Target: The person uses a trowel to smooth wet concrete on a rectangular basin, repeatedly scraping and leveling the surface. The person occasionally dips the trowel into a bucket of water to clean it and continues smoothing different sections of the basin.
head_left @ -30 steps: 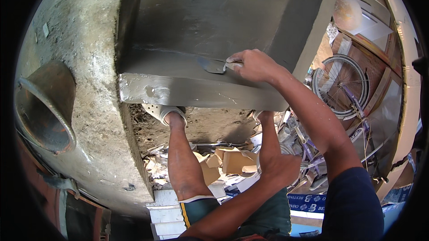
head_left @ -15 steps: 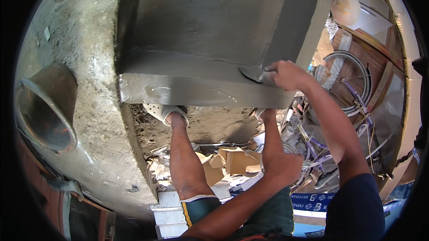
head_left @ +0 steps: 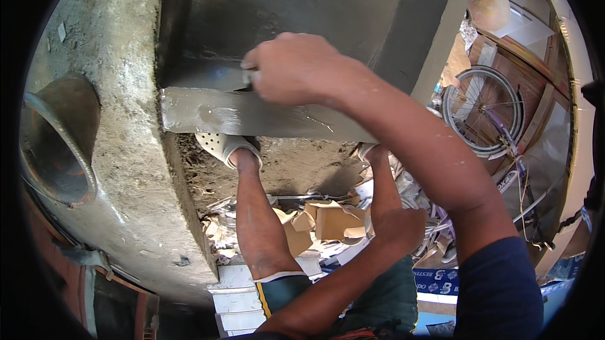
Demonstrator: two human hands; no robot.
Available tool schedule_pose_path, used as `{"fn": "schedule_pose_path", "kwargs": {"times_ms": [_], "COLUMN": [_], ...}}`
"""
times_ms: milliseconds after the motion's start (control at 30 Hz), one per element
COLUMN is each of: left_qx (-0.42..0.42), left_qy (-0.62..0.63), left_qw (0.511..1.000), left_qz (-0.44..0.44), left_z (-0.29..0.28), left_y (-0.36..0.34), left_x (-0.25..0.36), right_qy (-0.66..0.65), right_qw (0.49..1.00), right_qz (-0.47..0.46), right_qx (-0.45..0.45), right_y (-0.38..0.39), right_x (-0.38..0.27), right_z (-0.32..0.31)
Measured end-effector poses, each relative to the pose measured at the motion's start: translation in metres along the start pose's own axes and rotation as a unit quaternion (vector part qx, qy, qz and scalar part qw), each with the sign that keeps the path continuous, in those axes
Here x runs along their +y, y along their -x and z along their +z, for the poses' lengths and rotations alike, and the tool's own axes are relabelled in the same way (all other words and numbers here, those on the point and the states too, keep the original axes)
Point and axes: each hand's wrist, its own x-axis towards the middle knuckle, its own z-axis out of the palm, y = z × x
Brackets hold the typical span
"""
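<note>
R hand [head_left: 302, 69] grip clamped on a trowel [head_left: 242, 76], mostly hidden, on wet grey cement ledge [head_left: 252, 116] at 12 o'clock. L hand [head_left: 397, 230] rests on knee at 5 o'clock, fingers loose. Bicycle wheel [head_left: 482, 110] at 3.

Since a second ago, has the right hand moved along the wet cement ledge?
Yes. The right hand, shut on the trowel, has slid left along the cement ledge, toward its left corner.

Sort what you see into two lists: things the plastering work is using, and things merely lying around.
In use: right hand; trowel; wet plaster ledge.
Lying about: bicycle wheel; cardboard scraps; wide pipe mouth. The left hand rests on the knee.
</note>
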Motion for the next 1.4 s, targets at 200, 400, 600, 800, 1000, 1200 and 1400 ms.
{"fn": "schedule_pose_path", "kwargs": {"times_ms": [200, 400, 600, 800, 1000, 1200, 1400], "left_qx": [0.011, 0.039, 0.062, 0.122, 0.137, 0.244, 0.281], "left_qy": [0.037, 0.026, 0.029, 0.022, 0.043, 0.079, 0.084], "left_qw": [0.999, 0.999, 0.997, 0.992, 0.989, 0.966, 0.956], "left_qz": [0.015, 0.023, 0.025, 0.000, -0.040, -0.017, -0.023], "left_z": [0.000, -0.005, -0.009, -0.018, -0.026, -0.017, -0.033], "left_y": [0.016, 0.013, 0.015, 0.018, 0.019, 0.028, 0.048], "left_x": [0.013, 0.014, 0.016, 0.004, -0.005, -0.019, -0.024], "right_qy": [0.073, 0.000, 0.218, 0.405, 0.502, 0.538, 0.254], "right_qw": [0.984, 0.980, 0.968, 0.905, 0.853, 0.834, 0.918], "right_qz": [0.158, 0.193, 0.121, 0.084, 0.063, 0.116, 0.072], "right_qx": [-0.037, 0.057, 0.037, -0.099, -0.129, 0.021, 0.296], "right_y": [0.084, 0.148, 0.143, 0.131, 0.108, 0.105, 0.160], "right_x": [0.112, 0.197, 0.206, 0.197, 0.218, 0.253, 0.129], "right_z": [0.019, 0.002, -0.014, 0.016, -0.005, -0.098, -0.129]}}
